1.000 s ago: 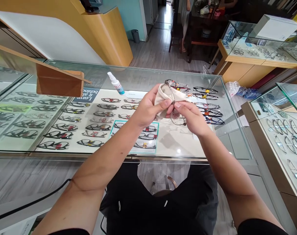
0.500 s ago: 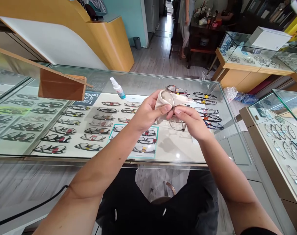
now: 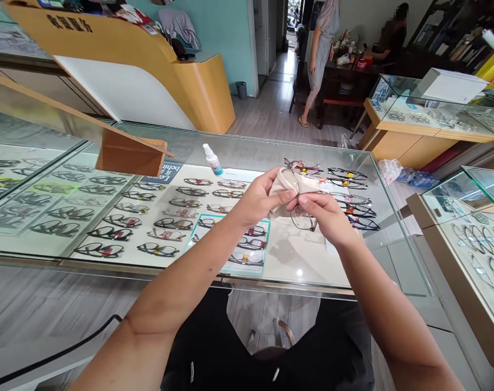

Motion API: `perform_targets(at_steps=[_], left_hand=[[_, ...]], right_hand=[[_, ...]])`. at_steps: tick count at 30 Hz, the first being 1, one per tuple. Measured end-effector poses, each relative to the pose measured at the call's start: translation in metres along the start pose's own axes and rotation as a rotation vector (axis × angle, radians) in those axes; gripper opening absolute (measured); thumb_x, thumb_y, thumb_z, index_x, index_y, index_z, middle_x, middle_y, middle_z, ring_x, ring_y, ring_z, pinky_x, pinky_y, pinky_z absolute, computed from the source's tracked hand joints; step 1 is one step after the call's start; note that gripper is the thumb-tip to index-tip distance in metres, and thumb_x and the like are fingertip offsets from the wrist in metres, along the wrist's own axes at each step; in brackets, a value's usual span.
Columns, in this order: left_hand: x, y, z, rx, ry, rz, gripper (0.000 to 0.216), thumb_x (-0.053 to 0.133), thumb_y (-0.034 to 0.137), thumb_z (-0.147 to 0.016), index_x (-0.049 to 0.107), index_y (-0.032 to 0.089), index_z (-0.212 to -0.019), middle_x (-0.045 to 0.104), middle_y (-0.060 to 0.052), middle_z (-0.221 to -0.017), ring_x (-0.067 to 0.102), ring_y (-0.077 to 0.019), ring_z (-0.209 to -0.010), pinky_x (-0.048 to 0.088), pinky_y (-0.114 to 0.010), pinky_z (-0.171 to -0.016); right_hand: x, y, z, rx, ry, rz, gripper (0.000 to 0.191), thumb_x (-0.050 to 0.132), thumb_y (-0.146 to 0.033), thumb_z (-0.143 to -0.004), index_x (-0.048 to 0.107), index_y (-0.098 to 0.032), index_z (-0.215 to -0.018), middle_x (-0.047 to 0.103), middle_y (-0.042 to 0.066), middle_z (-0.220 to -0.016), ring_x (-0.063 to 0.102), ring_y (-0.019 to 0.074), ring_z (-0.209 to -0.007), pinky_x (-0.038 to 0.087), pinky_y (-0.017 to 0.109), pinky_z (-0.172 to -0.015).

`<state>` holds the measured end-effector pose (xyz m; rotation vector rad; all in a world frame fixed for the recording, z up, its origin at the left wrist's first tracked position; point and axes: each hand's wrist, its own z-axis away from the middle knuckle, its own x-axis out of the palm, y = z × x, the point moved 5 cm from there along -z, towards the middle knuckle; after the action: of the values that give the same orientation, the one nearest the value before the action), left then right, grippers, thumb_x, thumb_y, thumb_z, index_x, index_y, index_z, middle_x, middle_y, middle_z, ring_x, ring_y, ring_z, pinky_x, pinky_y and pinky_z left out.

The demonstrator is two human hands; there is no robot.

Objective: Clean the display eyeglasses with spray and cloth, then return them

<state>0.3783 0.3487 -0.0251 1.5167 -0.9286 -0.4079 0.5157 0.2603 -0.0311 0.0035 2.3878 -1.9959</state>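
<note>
1. Shop background, far left: yellow service counter (image 3: 206, 92). Nearer, a tilted wood-edged panel with a brown base (image 3: 128, 155), over the glass display counter (image 3: 285, 263).
2. Under the glass: rows of spectacle frames (image 3: 104, 250) with coloured tags. Hands are above these, not in contact.
3. Spray bottle (image 3: 212, 160) stands on the glass near the far edge, left of the hands. Nobody touching it.
4. Left hand (image 3: 263, 198): fingers closed, thumb on top, gripping the cream cloth (image 3: 285, 182). Cloth is folded around one side of the eyeglasses (image 3: 304, 220). Looks like lens wiping to me. If so: even light squeeze on both faces, small circles, work out to the rim. Cloth drags? Refold to a fresh patch.
5. Eyeglasses are in the air between the hands, above the counter. One lens hangs below the right fingertips, outside the cloth. Good to leave that one untouched by bare skin.
6. Right hand (image 3: 326, 214): thumb and fingertips pinched on the frame around its middle. Bridge or rim, can't tell. Best grip is next to the wrapped lens; bracing from the far rim could twist the frame.
7. Far right: second display case (image 3: 434, 233), more frames, well apart from the work.
</note>
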Motion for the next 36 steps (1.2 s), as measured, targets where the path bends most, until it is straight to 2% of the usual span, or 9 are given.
perform_targets(at_steps=[4, 7, 12, 15, 20, 24, 27, 30, 36], left_hand=[[0.001, -0.004, -0.001, -0.020, 0.023, -0.016, 0.047, 0.084, 0.061, -0.087, 0.061, 0.020, -0.084, 0.063, 0.002, -0.057, 0.055, -0.0115, -0.049, 0.041, -0.023, -0.050], [-0.007, -0.003, -0.003, -0.001, 0.097, -0.037, 0.056, 0.076, 0.070, -0.090, 0.064, 0.017, -0.077, 0.066, -0.002, -0.062, 0.060, -0.0133, -0.054, 0.046, -0.025, -0.054], [-0.005, -0.003, -0.003, 0.021, 0.064, 0.000, 0.049, 0.096, 0.051, -0.077, 0.072, 0.018, -0.104, 0.075, -0.001, -0.084, 0.067, -0.0134, -0.070, 0.052, -0.023, -0.064], [0.001, -0.003, -0.002, 0.038, 0.058, 0.028, 0.045, 0.098, 0.047, -0.075, 0.067, 0.020, -0.094, 0.066, 0.004, -0.067, 0.058, -0.0104, -0.057, 0.046, -0.022, -0.056], [-0.004, -0.003, -0.001, 0.054, 0.192, -0.019, 0.053, 0.083, 0.067, -0.086, 0.065, 0.018, -0.077, 0.061, 0.001, -0.060, 0.055, -0.0119, -0.051, 0.044, -0.026, -0.052], [-0.005, -0.005, -0.002, 0.039, 0.182, -0.005, 0.050, 0.088, 0.064, -0.082, 0.074, 0.017, -0.092, 0.073, -0.003, -0.079, 0.066, -0.0157, -0.070, 0.053, -0.027, -0.066], [0.000, -0.008, 0.000, 0.003, 0.106, 0.060, 0.049, 0.098, 0.048, -0.075, 0.072, 0.021, -0.107, 0.069, 0.001, -0.078, 0.062, -0.0133, -0.066, 0.050, -0.025, -0.063], [0.003, -0.012, 0.001, -0.033, 0.083, 0.100, 0.049, 0.098, 0.043, -0.075, 0.069, 0.022, -0.108, 0.065, 0.004, -0.073, 0.057, -0.0117, -0.061, 0.050, -0.024, -0.060], [0.000, -0.015, -0.002, -0.055, 0.134, 0.125, 0.049, 0.095, 0.049, -0.079, 0.069, 0.019, -0.107, 0.075, -0.003, -0.091, 0.070, -0.0159, -0.077, 0.057, -0.026, -0.070]], right_hand=[[0.006, 0.005, 0.000, 0.033, -0.029, 0.052, 0.046, 0.068, -0.064, -0.101, 0.087, -0.022, -0.098, 0.070, 0.003, -0.080, 0.059, 0.0183, -0.078, 0.049, 0.032, -0.076], [0.004, 0.000, -0.001, 0.018, -0.023, 0.075, 0.049, 0.069, -0.067, -0.099, 0.087, -0.021, -0.096, 0.068, 0.003, -0.077, 0.056, 0.0177, -0.074, 0.049, 0.032, -0.074], [-0.003, -0.006, -0.004, -0.055, 0.038, 0.002, 0.047, 0.072, -0.066, -0.097, 0.086, -0.022, -0.092, 0.078, 0.006, -0.094, 0.066, 0.0204, -0.089, 0.053, 0.033, -0.086], [0.003, 0.000, -0.004, -0.034, 0.000, 0.005, 0.049, 0.071, -0.067, -0.098, 0.087, -0.022, -0.092, 0.076, 0.005, -0.089, 0.064, 0.0200, -0.087, 0.052, 0.033, -0.086], [0.005, 0.000, -0.002, 0.017, -0.020, 0.100, 0.053, 0.069, -0.071, -0.097, 0.088, -0.021, -0.096, 0.066, 0.002, -0.077, 0.054, 0.0176, -0.076, 0.047, 0.032, -0.075], [0.000, -0.005, -0.004, -0.019, 0.009, 0.052, 0.053, 0.070, -0.072, -0.095, 0.087, -0.021, -0.095, 0.076, 0.006, -0.090, 0.063, 0.0202, -0.086, 0.053, 0.034, -0.084], [0.000, -0.003, -0.007, -0.037, 0.011, 0.024, 0.051, 0.071, -0.070, -0.095, 0.087, -0.021, -0.093, 0.078, 0.007, -0.096, 0.065, 0.0197, -0.087, 0.053, 0.032, -0.084], [0.004, 0.001, -0.007, -0.018, -0.021, -0.003, 0.051, 0.071, -0.069, -0.097, 0.087, -0.021, -0.094, 0.079, 0.007, -0.095, 0.066, 0.0192, -0.087, 0.053, 0.031, -0.082], [0.003, -0.003, -0.004, -0.014, -0.005, 0.054, 0.049, 0.070, -0.067, -0.098, 0.089, -0.022, -0.102, 0.082, 0.006, -0.103, 0.069, 0.0212, -0.097, 0.055, 0.033, -0.090]])
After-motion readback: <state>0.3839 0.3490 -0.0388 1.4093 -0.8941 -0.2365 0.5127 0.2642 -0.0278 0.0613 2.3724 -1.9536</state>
